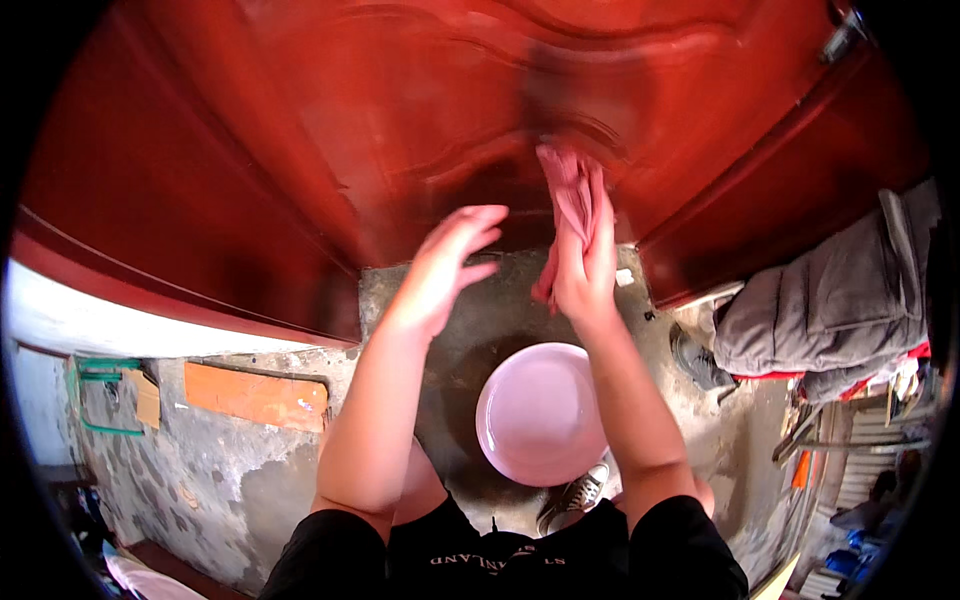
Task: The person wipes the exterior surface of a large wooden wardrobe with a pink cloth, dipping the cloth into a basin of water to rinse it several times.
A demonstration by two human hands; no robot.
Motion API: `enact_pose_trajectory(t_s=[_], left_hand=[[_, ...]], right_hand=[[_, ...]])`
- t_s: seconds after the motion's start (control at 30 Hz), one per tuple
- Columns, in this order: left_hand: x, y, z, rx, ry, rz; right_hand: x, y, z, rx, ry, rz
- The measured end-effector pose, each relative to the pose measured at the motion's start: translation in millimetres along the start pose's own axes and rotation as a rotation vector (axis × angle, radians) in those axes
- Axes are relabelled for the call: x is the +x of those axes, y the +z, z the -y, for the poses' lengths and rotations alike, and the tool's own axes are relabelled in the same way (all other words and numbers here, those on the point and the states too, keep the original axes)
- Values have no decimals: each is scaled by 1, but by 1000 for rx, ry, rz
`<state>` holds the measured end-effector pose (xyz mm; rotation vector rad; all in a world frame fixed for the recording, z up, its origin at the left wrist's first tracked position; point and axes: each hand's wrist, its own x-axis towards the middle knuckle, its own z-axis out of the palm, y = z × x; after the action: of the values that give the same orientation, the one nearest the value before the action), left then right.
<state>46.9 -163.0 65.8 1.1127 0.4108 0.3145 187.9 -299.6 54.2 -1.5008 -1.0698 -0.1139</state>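
Note:
A folded pink cloth point(572, 190) is held in my right hand point(588, 265), its upper end close to the red door point(430, 110). One end of the cloth hangs down on the left side of that hand. My left hand point(452, 260) is raised to the left of it, holding nothing, fingers apart and a little blurred. Below my hands a round pink basin point(540, 415) stands on the concrete floor, partly behind my right forearm.
A grey padded cover point(825, 300) lies over something at the right, with a dark shoe point(697, 358) beside it. An orange board point(255, 396) lies on the floor at the left, near a green metal frame point(105, 375). My own sneaker point(583, 492) is just below the basin.

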Motion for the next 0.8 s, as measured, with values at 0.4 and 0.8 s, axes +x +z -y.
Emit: enact_pose_trajectory(t_s=[0.4, 0.8], left_hand=[[13, -120, -19, -155, 136, -413], [40, -146, -12, -313, 58, -554]], right_hand=[[214, 156, 52, -692, -1149, -42], [97, 183, -82, -918, -1154, 226]])
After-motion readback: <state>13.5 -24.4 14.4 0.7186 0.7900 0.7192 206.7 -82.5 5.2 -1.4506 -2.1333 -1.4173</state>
